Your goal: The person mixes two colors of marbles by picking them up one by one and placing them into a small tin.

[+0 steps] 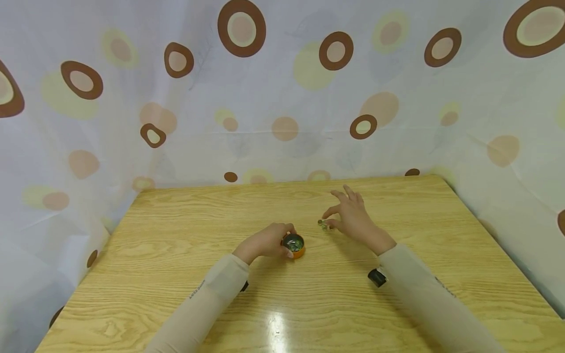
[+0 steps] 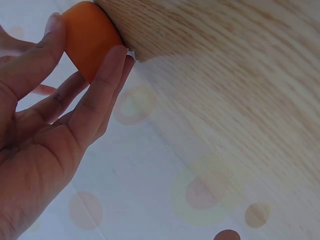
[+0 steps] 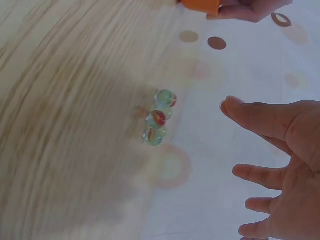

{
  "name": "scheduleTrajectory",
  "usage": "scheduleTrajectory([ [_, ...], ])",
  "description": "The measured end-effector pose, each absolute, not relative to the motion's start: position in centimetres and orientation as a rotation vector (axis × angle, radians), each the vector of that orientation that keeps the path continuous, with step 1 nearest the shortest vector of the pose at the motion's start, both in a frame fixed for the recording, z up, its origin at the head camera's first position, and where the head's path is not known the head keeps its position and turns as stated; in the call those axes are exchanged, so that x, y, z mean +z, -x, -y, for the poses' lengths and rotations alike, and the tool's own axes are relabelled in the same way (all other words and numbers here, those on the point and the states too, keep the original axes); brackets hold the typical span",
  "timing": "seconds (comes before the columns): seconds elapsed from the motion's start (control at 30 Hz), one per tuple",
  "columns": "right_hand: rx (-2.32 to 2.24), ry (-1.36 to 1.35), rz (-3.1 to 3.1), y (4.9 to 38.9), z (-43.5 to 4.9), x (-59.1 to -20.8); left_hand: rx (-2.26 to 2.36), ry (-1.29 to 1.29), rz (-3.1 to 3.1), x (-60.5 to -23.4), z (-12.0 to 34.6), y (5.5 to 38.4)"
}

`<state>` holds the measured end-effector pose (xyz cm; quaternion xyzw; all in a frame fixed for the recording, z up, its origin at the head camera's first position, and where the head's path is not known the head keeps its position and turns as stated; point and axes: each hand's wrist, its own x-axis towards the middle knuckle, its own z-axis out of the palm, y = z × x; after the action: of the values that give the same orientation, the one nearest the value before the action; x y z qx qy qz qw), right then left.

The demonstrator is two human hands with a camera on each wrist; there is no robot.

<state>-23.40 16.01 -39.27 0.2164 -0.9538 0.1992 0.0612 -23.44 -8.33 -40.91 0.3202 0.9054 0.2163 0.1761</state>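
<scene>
My left hand (image 1: 268,241) holds a small orange bowl (image 1: 299,253) by its side, thumb and fingers around the wall. Dark inside, the bowl has several greenish glass marbles (image 1: 294,245) in it. In the left wrist view only the bowl's plain orange outside (image 2: 90,37) shows. Several clear glass marbles (image 3: 156,118) with red and green swirls lie clustered on the table in the right wrist view. Close by them is my right hand (image 1: 353,218), thumb and forefinger extended toward the cluster, other fingers raised and spread. No marble shows between its fingers.
A wood-grain table (image 1: 198,211) carries everything. Behind it and along its sides hangs a white cloth (image 1: 273,98) with brown, peach and yellow spots. Dark devices (image 1: 377,277) sit beneath both wrists.
</scene>
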Motion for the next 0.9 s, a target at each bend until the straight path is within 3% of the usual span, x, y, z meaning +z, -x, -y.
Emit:
scheduleTrajectory([
  [0.9,0.444,-0.557,2.966,25.3,-18.2,-41.7,0.612,-0.898,-2.557,-40.6,8.2,23.3],
])
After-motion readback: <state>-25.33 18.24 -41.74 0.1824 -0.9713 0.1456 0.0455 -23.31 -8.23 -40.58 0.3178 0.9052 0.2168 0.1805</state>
